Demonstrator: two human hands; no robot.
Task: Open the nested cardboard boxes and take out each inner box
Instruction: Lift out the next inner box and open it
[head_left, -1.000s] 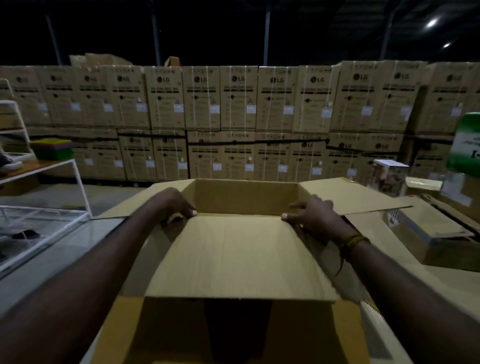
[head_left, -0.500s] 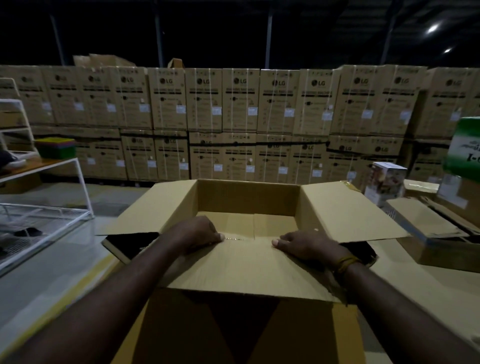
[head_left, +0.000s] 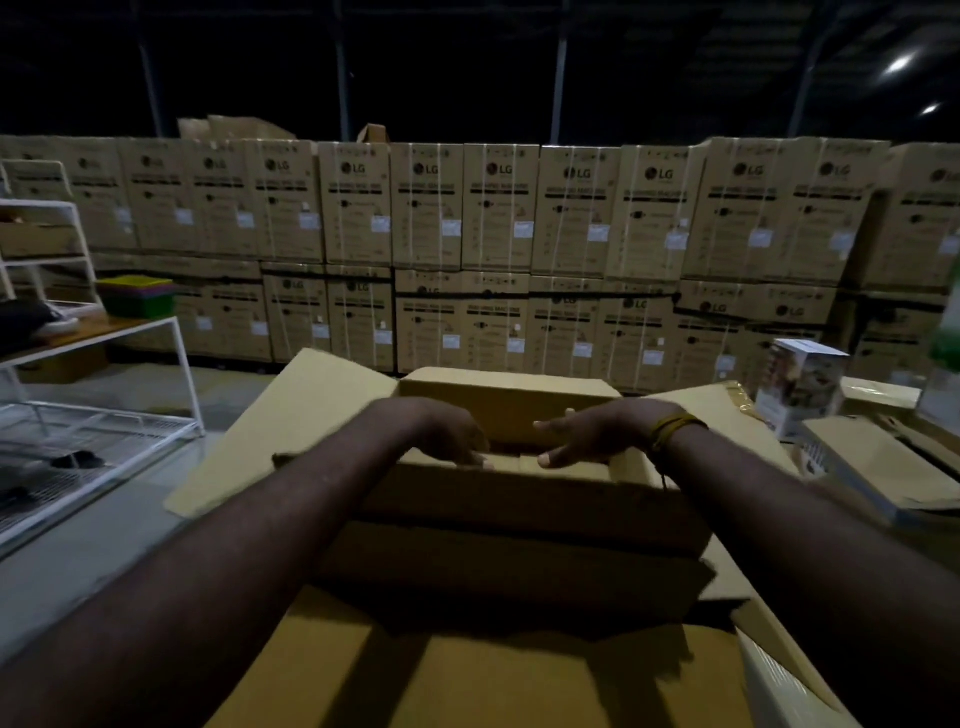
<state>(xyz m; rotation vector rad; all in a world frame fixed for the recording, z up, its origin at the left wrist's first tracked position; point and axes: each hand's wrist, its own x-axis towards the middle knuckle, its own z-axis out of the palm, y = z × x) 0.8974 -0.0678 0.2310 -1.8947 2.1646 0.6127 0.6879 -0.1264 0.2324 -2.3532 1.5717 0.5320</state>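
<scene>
From the head camera, one large cardboard box (head_left: 519, 519) stands open in front of the person, low in the middle of the view. Three of its flaps show: a left flap (head_left: 291, 431) spread outward, a right flap (head_left: 696, 410) spread outward, and a near flap (head_left: 519, 670) hanging toward the camera. Inside it, one inner box (head_left: 511, 461) sits down in the opening, only a strip of its closed top visible between the hands.

Two bare arms reach in. The left hand (head_left: 441, 431) and the right hand (head_left: 587, 434) lie side by side, a little apart, fingers stretched down onto the top of the inner box and touching it. The picture is blurred here, so whether any finger hooks under an edge cannot be told. One yellow-brown band (head_left: 670, 428) circles the right wrist.

Behind stands a wall of stacked cartons (head_left: 498, 208) in two tiers. At left is one white wire rack (head_left: 176, 338) with one stack of coloured trays (head_left: 137, 293) on it. At right one small printed box (head_left: 802, 384) stands upright.
</scene>
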